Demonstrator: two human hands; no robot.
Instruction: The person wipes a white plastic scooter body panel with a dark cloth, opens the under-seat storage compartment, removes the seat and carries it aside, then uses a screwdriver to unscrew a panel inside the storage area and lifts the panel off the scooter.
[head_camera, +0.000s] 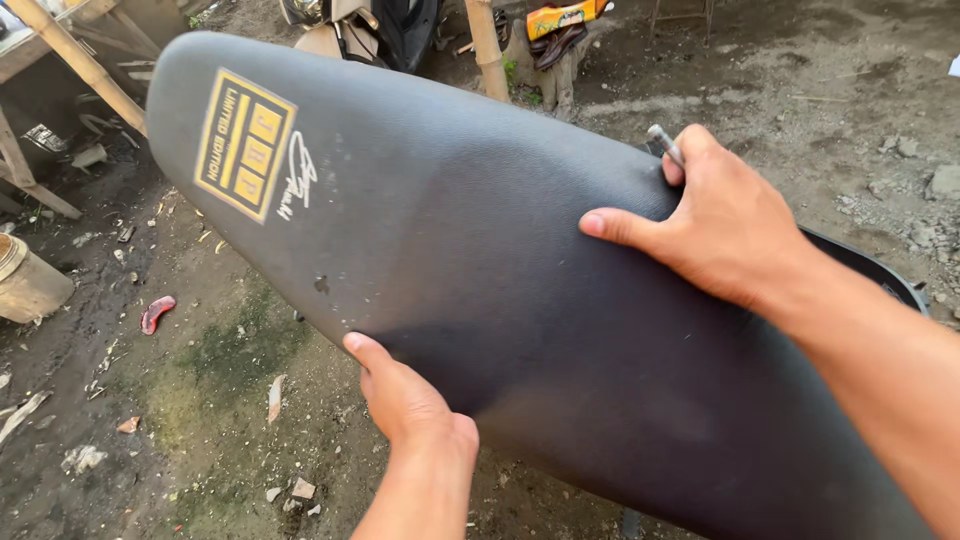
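**Clerk:** While the motorcycle seat (480, 290) is held off the dirt ground (220, 380), log the grip first. Left hand?

**Checker:** Left hand (405, 395): under the seat's near edge, thumb up on the cover, fingers curled beneath and hidden. Closed on the seat's edge.

**Clerk:** Right hand?

**Checker:** Right hand (725, 225): laid over the far edge, thumb stretched flat on the cover, fingers wrapped over the side. A thin grey metal tool (664, 144) juts up from between them; its kind I cannot tell.

**Clerk:** Step in hand?

**Checker:** By my judgement, holding and turning the seat for inspection or covering work. Any next move calls for both edges kept firm, since the piece is long and carried only at its middle.

**Clerk:** Condition of item?

**Checker:** Black textured vinyl, long and tapered, narrow end toward the far left. Yellow-and-black square emblem (244, 144) with a white signature mark beside it. Pale specks and one small dark nick near the middle. Surface taut, faintly dusty.
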